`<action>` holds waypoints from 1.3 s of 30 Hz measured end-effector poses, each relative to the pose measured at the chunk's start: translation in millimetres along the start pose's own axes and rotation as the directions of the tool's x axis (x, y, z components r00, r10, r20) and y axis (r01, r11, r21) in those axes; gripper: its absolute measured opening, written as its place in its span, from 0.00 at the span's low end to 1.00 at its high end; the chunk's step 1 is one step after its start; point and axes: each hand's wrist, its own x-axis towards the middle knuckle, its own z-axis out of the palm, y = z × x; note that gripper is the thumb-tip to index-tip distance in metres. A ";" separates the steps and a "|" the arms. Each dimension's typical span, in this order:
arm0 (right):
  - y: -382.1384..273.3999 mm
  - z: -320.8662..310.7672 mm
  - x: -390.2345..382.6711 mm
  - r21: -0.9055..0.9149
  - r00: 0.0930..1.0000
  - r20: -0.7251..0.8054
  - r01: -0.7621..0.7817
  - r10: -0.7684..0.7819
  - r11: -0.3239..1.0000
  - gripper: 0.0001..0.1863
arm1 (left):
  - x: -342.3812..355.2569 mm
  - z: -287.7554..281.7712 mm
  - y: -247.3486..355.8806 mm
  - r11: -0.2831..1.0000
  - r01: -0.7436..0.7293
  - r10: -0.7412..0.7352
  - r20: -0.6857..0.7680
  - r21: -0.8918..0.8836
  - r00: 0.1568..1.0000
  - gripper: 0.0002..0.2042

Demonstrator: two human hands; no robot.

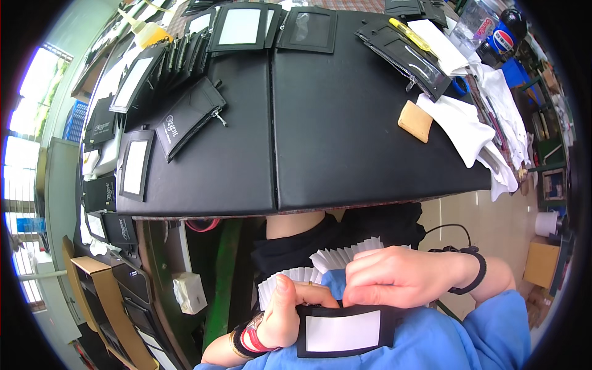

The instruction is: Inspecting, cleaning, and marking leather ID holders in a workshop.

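Close to my body, over the blue shirt, is a black card wallet [343,332] with a white panel in its window. My left hand [285,314] grips it at its left side, thumb pointing up and fingers curled behind its top edge. My right hand [391,275] is closed at the same top edge, its thumb and fingertips pressed together there. Whether those fingertips hold a small part of the wallet is hidden. On the black padded table [370,154] ahead lies a similar black zip wallet [190,118], with another white-windowed card wallet [135,165] to its left.
A row of black wallets [240,28] runs along the table's far left. A yellow glue bottle [148,32] stands behind them. At the right lie a tan block [415,121], white cloth [459,126], a yellow pen [410,34] and a zip wallet [401,58]; bottles [502,40] stand beyond.
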 end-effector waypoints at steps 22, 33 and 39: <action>3.6 -0.1 -11.0 0.138 0.987 -0.085 -0.125 0.137 0.983 0.14 | 6.3 -0.8 -25.0 0.983 0.042 -0.040 0.013 -0.181 0.999 0.52; 6.2 12.0 1.3 -0.223 0.990 -0.131 0.025 -0.056 0.974 0.13 | 11.8 17.4 -3.4 0.998 0.056 -0.049 -0.183 0.030 0.982 0.49; 8.1 7.4 -10.6 -0.229 0.988 -0.058 0.128 -0.145 0.965 0.13 | 6.7 9.4 -4.4 0.998 0.016 -0.016 -0.013 -0.063 1.000 0.46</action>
